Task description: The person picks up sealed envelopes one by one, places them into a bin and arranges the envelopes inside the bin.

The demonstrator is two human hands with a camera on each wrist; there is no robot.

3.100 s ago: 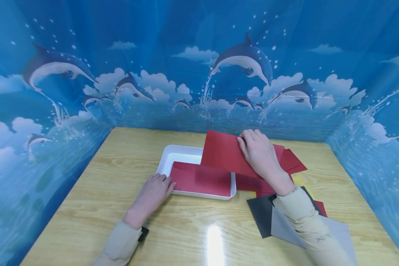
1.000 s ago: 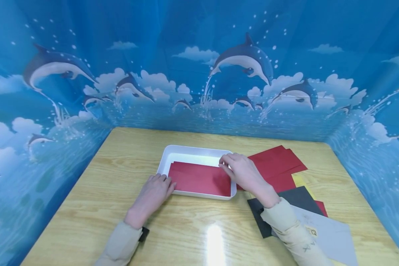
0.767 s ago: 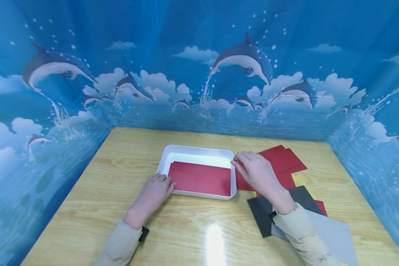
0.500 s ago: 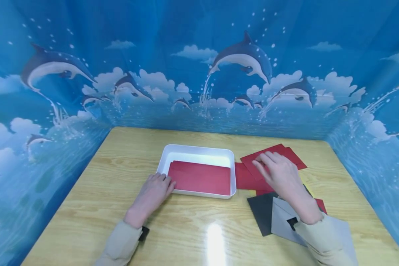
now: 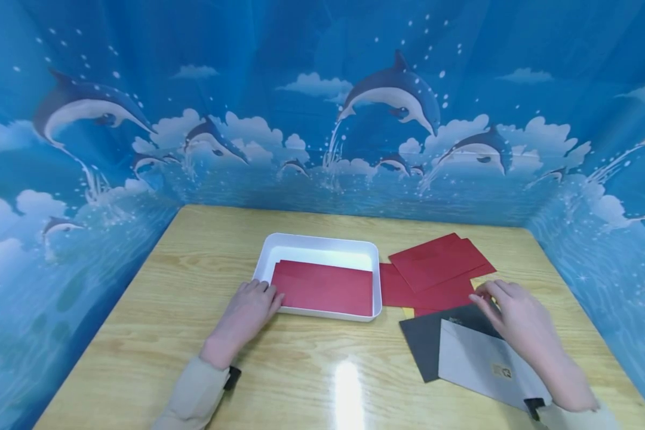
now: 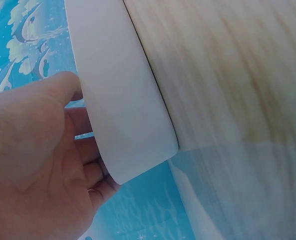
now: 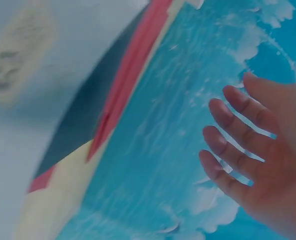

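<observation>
My left hand (image 5: 249,307) grips the rim of a white tray (image 5: 322,242) at its near left corner. In the left wrist view, its fingers curl over the tray wall (image 6: 120,100). Red envelopes (image 5: 325,288) lie stacked inside the tray. My right hand (image 5: 521,316) hovers over the right-hand pile with nothing in it; the right wrist view shows its fingers (image 7: 230,117) loosely bent and apart. Below it lie a grey envelope (image 5: 473,364) with a small sticker (image 5: 501,371) and a black envelope (image 5: 421,349), partly covered by the grey one.
More red envelopes (image 5: 438,260) lie overlapping to the right of the tray, with bits of yellow (image 5: 408,312) showing beneath. The wooden table (image 5: 215,251) is enclosed by a blue dolphin-print curtain (image 5: 322,137) at the back and sides.
The red envelope my right hand held over the tray now lies on the stack inside. That hand, now without it, has moved right over the pile. My left hand stays at the tray corner.
</observation>
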